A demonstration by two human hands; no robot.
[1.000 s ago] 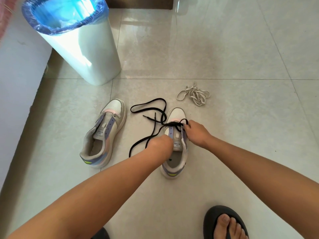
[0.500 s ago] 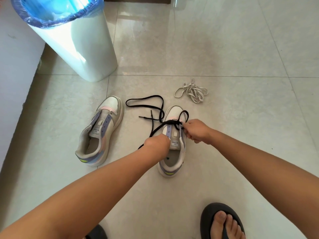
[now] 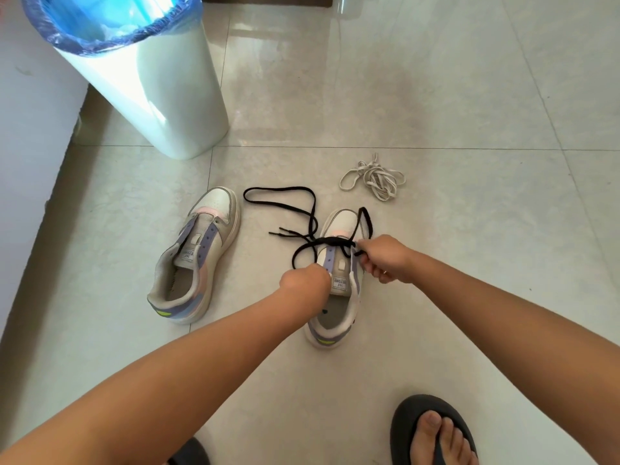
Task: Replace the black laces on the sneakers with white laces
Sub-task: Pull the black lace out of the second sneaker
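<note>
Black lace [image 3: 313, 213] pinched by the right hand [image 3: 385, 258] over the right sneaker [image 3: 339, 290]; left hand [image 3: 305, 280] curls at its tongue, grip unclear.

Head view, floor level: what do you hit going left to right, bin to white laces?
Trash bin → unlaced sneaker → loose black lace → left hand → right hand pinching the other black lace over the second sneaker; white laces farther back.
</note>
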